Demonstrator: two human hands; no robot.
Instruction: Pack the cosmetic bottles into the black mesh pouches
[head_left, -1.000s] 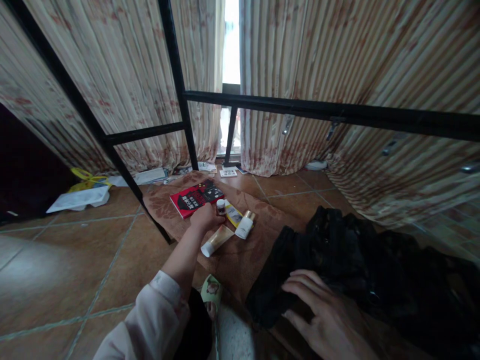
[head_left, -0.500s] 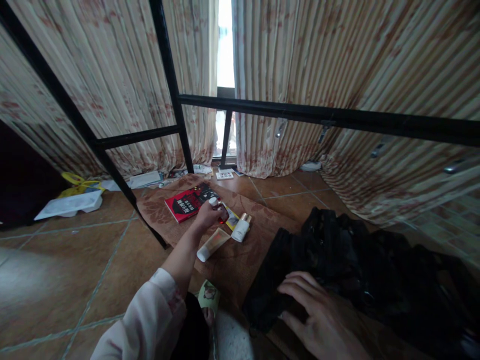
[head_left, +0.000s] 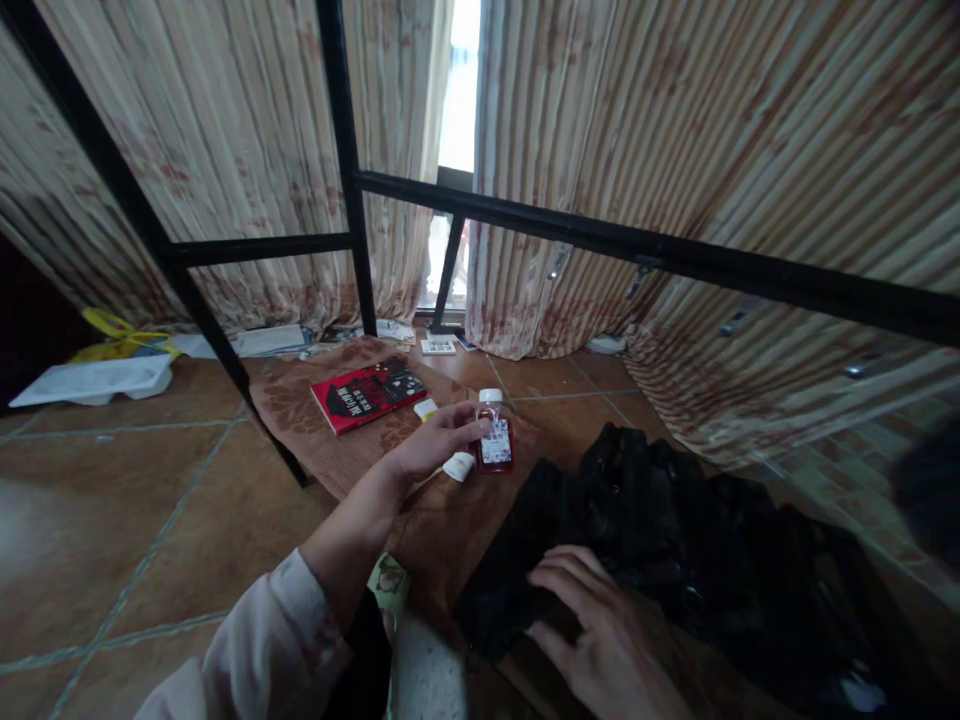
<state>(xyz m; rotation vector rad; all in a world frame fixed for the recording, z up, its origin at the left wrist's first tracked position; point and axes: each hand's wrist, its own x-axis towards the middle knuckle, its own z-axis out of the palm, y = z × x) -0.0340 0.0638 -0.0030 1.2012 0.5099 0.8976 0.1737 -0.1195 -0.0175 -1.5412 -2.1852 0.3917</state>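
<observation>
My left hand [head_left: 439,440] grips a small clear bottle [head_left: 496,447] with a white cap, a printed label and reddish liquid inside. It is held upright above the brown patterned cloth [head_left: 292,420]. Behind that hand, the white cosmetic bottle [head_left: 458,466] is partly covered, and a bit of something yellow and white shows too. My right hand [head_left: 592,620] lies against the near left end of a black bag [head_left: 660,500], its thumb and fingers apart. Dark fabric fills the gap between them, and where the fingertips meet it is hard to see.
A red and black book [head_left: 367,393] lies on the cloth. Black metal bars [head_left: 600,232] cross in front of striped curtains [head_left: 570,120]. A white tray [head_left: 97,380] and papers [head_left: 270,340] lie on the tiled floor. My foot in a green slipper [head_left: 388,585] is below.
My left hand has brought the bottle rightward from beside the book, with its label now showing. The cosmetic tube is now out of sight behind my arm. The right hand stays at the bag.
</observation>
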